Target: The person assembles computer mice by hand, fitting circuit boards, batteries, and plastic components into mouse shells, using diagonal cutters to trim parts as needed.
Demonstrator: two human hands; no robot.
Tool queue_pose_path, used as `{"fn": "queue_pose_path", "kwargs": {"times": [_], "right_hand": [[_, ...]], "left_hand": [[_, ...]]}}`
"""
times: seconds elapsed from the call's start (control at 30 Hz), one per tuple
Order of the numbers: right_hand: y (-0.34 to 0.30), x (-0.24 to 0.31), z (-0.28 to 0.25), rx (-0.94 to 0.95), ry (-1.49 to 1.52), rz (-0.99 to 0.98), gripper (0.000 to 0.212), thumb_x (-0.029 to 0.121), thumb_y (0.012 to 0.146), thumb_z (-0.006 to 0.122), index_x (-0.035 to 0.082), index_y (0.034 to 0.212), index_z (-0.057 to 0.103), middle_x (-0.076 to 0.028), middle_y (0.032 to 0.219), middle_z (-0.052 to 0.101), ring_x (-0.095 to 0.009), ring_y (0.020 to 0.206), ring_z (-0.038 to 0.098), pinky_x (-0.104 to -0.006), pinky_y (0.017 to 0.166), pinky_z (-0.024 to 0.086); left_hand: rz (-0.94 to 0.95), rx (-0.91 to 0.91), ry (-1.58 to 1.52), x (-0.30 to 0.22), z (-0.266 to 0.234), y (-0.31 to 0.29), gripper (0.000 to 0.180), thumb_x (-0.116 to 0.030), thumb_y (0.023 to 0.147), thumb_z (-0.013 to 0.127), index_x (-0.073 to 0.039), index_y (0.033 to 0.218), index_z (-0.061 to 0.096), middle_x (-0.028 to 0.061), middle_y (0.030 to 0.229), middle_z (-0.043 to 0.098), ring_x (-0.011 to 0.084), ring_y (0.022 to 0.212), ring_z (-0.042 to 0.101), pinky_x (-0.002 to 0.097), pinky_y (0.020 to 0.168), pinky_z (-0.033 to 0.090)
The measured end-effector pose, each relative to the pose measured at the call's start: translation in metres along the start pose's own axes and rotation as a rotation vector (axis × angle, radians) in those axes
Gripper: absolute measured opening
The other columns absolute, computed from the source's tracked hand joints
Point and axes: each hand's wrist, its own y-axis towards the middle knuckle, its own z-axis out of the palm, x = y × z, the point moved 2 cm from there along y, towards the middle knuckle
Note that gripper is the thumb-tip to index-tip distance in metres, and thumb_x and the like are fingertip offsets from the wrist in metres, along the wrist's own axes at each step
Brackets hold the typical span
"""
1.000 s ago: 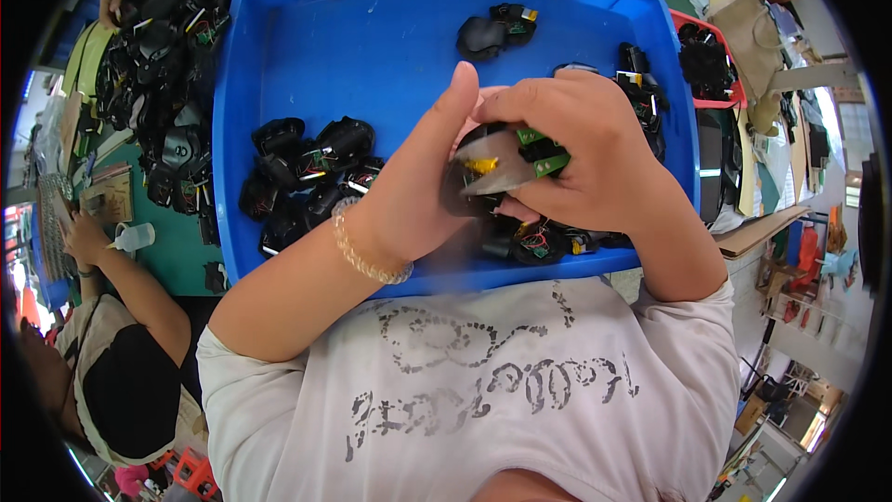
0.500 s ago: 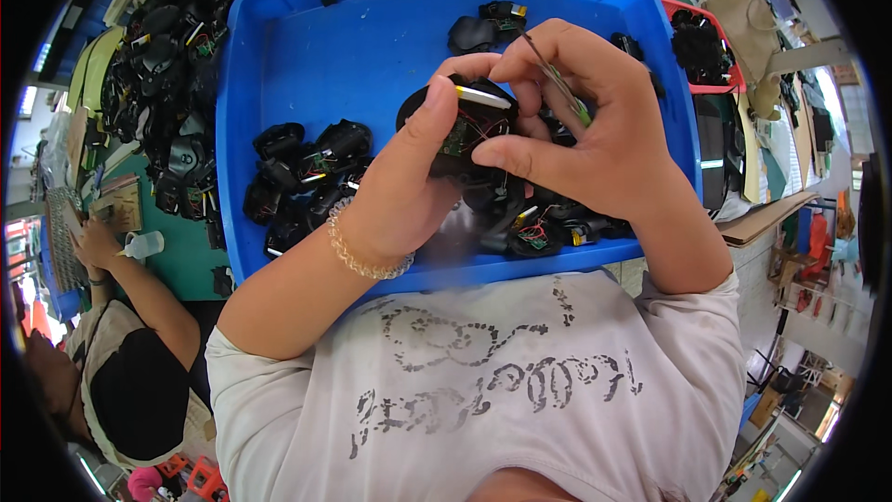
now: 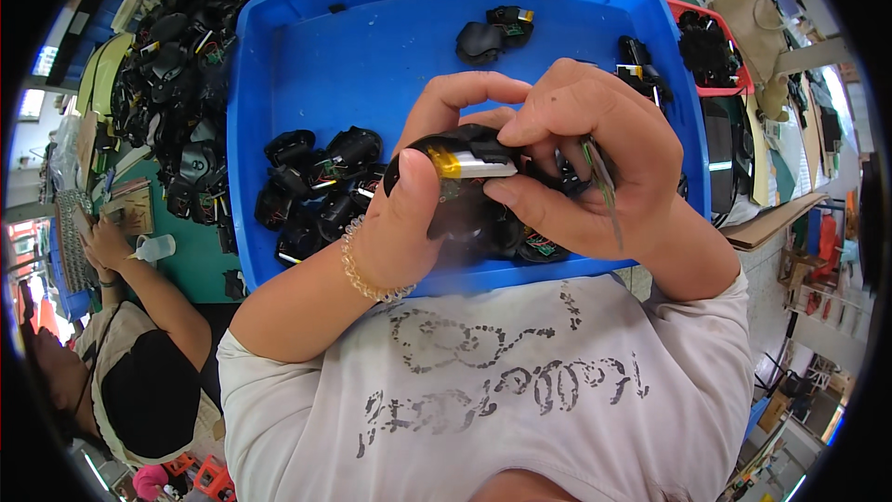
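Observation:
Above the blue bin [image 3: 372,37], I hold a black plastic housing [image 3: 455,141] with a silver battery pouch [image 3: 478,168] along its side. Yellow tape covers one end of the pouch. My left hand [image 3: 409,195] is closed round the housing, its thumb next to the tape. At the housing's right end, the thumb and forefinger of my right hand [image 3: 604,149] pinch the edge. Thin metal tweezers [image 3: 599,181] lie tucked in the same hand, pointing down. The housing's inside is mostly hidden.
Similar black housings [image 3: 321,177] lie at the bin's left and a black pair [image 3: 492,34] at its far side. A heap of black parts [image 3: 172,84] stands left of the bin, a red tray [image 3: 711,46] right. At left a co-worker's hand [image 3: 107,242] works near a white bottle [image 3: 155,247].
The housing has been tilted, so the battery's side now faces up and the wires inside are out of sight. Both hands have come slightly nearer; the tweezers have swung from pointing up to pointing down.

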Motion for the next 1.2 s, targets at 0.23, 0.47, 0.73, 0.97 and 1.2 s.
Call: {"fn": "queue_pose_path", "kwargs": {"times": [0.23, 0.47, 0.73, 0.97, 1.2], "right_hand": [[0.000, -0.003, 0.000, 0.000, -0.032, -0.013, 0.029, 0.002, 0.067, 0.075, 0.002, 0.090, 0.059, -0.002, 0.068, 0.052, -0.012, 0.056, 0.046, -0.0238, 0.050, 0.034], [0.002, -0.005, -0.001, 0.052, -0.174, 0.016, 0.022, 0.001, 0.068, 0.064, 0.003, 0.087, 0.054, -0.008, 0.071, 0.052, -0.023, 0.059, 0.052, -0.0314, 0.052, 0.040], [0.002, -0.008, 0.004, 0.092, -0.226, 0.247, 0.028, 0.000, 0.062, 0.062, 0.004, 0.088, 0.052, -0.011, 0.080, 0.056, -0.033, 0.068, 0.057, -0.0371, 0.059, 0.044], [0.004, -0.013, 0.005, 0.109, -0.338, 0.126, 0.027, 0.001, 0.063, 0.060, 0.002, 0.088, 0.052, -0.012, 0.080, 0.057, -0.033, 0.067, 0.056, -0.0383, 0.059, 0.044], [0.006, -0.012, -0.004, 0.150, -0.328, 0.379, 0.024, 0.005, 0.066, 0.064, 0.004, 0.084, 0.048, -0.013, 0.074, 0.055, -0.035, 0.068, 0.056, -0.0387, 0.059, 0.044]], "left_hand": [[0.097, 0.043, 0.023, 0.003, -0.006, 0.001, 0.075, -0.063, 0.088, 0.038, 0.000, 0.128, 0.032, 0.0151, 0.112, 0.051, 0.0196, 0.107, 0.050, 0.0332, 0.092, 0.041], [0.058, -0.194, -0.020, 0.005, -0.002, -0.004, 0.051, -0.046, 0.096, 0.036, -0.001, 0.121, 0.042, 0.0085, 0.110, 0.051, 0.0136, 0.102, 0.050, 0.0299, 0.092, 0.040], [-0.050, -0.330, 0.162, 0.007, -0.005, -0.003, 0.036, -0.037, 0.100, 0.035, -0.005, 0.112, 0.047, 0.0036, 0.099, 0.052, 0.0098, 0.095, 0.047, 0.0273, 0.089, 0.038], [-0.057, -0.305, 0.057, 0.011, -0.006, 0.001, 0.030, -0.031, 0.100, 0.037, -0.006, 0.114, 0.045, 0.0029, 0.098, 0.051, 0.0102, 0.095, 0.047, 0.0268, 0.089, 0.038], [-0.046, -0.369, 0.163, 0.019, -0.024, 0.010, 0.033, -0.035, 0.099, 0.037, -0.008, 0.116, 0.046, 0.0031, 0.086, 0.057, 0.0076, 0.085, 0.053, 0.0224, 0.071, 0.045]]}}
